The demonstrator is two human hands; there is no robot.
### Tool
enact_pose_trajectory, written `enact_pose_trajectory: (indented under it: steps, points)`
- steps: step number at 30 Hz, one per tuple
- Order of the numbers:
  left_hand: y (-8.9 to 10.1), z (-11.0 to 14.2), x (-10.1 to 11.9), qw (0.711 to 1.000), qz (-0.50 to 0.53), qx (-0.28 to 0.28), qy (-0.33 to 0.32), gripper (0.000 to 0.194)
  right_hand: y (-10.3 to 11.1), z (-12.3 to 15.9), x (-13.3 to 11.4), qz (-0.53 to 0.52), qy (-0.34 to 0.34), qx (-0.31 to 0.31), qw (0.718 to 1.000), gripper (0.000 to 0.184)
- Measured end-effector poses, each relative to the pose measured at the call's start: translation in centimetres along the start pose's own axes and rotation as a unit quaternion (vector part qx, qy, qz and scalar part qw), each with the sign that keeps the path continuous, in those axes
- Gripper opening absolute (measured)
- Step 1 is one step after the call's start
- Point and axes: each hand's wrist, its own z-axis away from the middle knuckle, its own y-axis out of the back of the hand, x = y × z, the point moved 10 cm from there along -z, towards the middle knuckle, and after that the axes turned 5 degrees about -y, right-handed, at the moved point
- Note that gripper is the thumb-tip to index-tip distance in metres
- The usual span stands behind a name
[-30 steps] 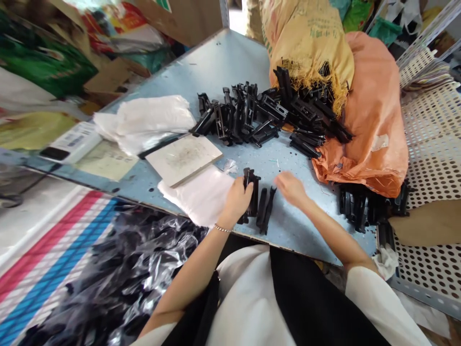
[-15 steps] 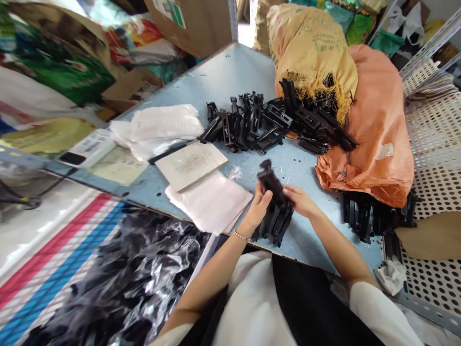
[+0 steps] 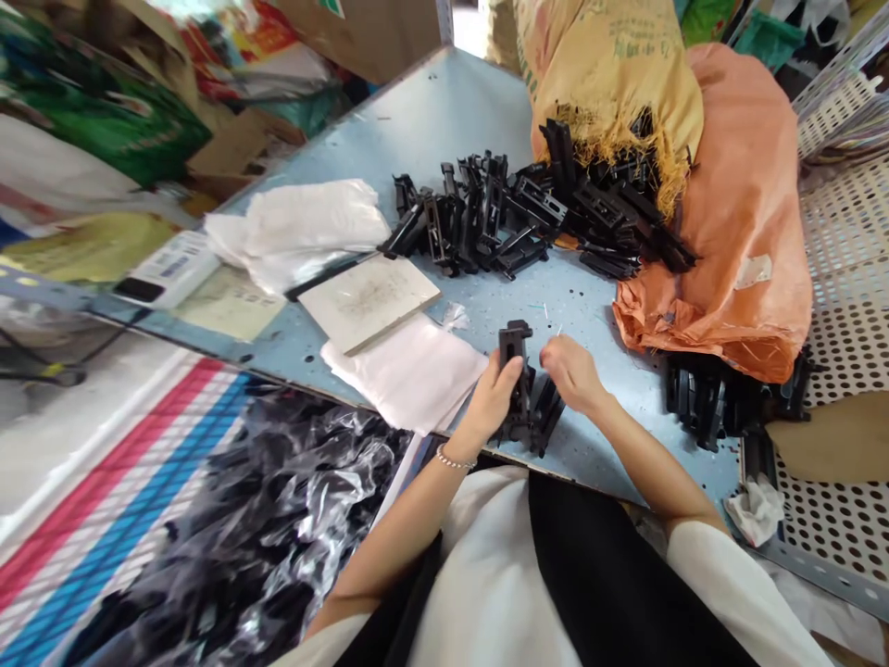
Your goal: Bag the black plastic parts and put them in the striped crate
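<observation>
My left hand [image 3: 492,398] is closed round a long black plastic part [image 3: 513,345] with a slotted face, held tilted up near the table's front edge. To its right, my right hand [image 3: 575,372] has its fingers curled together, apart from that part; whatever they may pinch is too small to make out. Below and between the hands, several similar black parts [image 3: 547,412] lie on the blue table [image 3: 590,320]. Left of my left hand is a stack of thin white plastic bags [image 3: 409,375], with a flat pale block [image 3: 371,301] resting on its back end.
Farther back lies a heap of black parts [image 3: 486,213], spilling from a frayed yellow sack [image 3: 611,65]. An orange sack [image 3: 750,204] stands at right, with more black parts under it. More white bags [image 3: 312,222] lie at left. A striped bag [image 3: 139,482] holds plastic-wrapped dark items below.
My right hand has come off the black part and moved slightly up and right, its fingers now curled. The part has turned more upright in my left hand. The view has shifted slightly.
</observation>
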Motion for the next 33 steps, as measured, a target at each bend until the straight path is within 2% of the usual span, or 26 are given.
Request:
enact_pose_trajectory:
  steps: [2,4,7,10,12,14,16,18,20,22,25,28,31,33]
  points:
    - [0.6,-0.4,-0.2,1.000,0.010,0.002,0.021,0.041,-1.6,2.4,-2.5,0.031,0.072,-0.025,0.997,0.055]
    - [0.5,-0.5,0.0,1.000,0.007,-0.016,0.025,0.041,-2.9,4.8,-4.1,0.039,0.096,-0.034,0.994,0.051]
    - [0.9,-0.7,1.1,0.999,-0.035,-0.023,-0.026,0.046,-4.8,6.3,-4.5,0.004,0.036,-0.077,0.996,0.044]
    - [3.2,-1.2,1.2,0.992,-0.104,0.015,-0.073,0.064,-6.1,5.0,-3.3,-0.017,0.018,-0.160,0.987,0.041]
    - [4.9,-1.6,-0.4,0.984,-0.167,0.040,-0.052,0.059,-5.1,2.0,0.1,0.003,-0.003,-0.170,0.986,0.041]
    - [5.5,-1.6,-2.7,0.973,-0.228,0.043,-0.017,0.048,-2.2,-2.2,6.6,0.081,-0.106,-0.115,0.984,0.042]
    - [4.7,-1.0,-4.6,0.963,-0.267,0.028,-0.019,0.042,1.8,-5.3,13.8,0.198,-0.239,-0.044,0.950,0.038]
    - [3.3,-0.2,-5.4,0.955,-0.288,0.021,-0.061,0.039,5.4,-6.8,19.2,0.281,-0.341,0.003,0.897,0.038]
    - [2.0,0.7,-5.7,0.949,-0.300,0.024,-0.099,0.039,7.4,-7.5,22.0,0.300,-0.379,0.019,0.875,0.041]
    - [1.5,1.3,-5.8,0.947,-0.298,0.025,-0.117,0.041,7.9,-7.7,23.0,0.284,-0.375,0.012,0.883,0.039]
    - [1.5,1.2,-5.0,0.956,-0.264,0.027,-0.126,0.043,7.1,-7.1,22.4,0.244,-0.358,-0.009,0.901,0.029]
    - [1.3,-0.1,-3.7,0.975,-0.184,0.034,-0.120,0.044,4.1,-4.9,19.7,0.182,-0.351,-0.053,0.917,0.023]
    - [-0.1,-2.0,-2.7,0.997,0.000,0.021,-0.080,0.057,0.1,-1.5,14.1,0.075,-0.305,-0.101,0.944,0.025]
    - [-1.2,-2.7,-1.9,0.992,0.121,0.005,-0.043,0.060,-1.5,0.0,8.4,-0.084,-0.200,-0.099,0.971,0.029]
